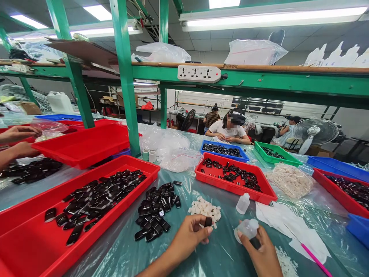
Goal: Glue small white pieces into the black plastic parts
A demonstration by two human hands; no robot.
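- While the left hand (190, 232) pinches a small black piece (208, 221) between thumb and fingers, the right hand (263, 250), apart from it, grips a tilted translucent bottle (248, 228) above the plastic-covered surface (115, 244), toward its near edge.
- Just beyond the left hand lies a heap of white pieces (204, 207); a second bottle (243, 204) stands beyond the right.
- A pile of black pieces (150, 209) sits between the white heap and a long red tray (34, 238) holding more.
- White sheets (291, 221) and a pink-handled tool (315, 259) lie at right.
- Farther out is a smaller red tray (225, 185); near the surface's far edge, a person in white (233, 132) leans forward.
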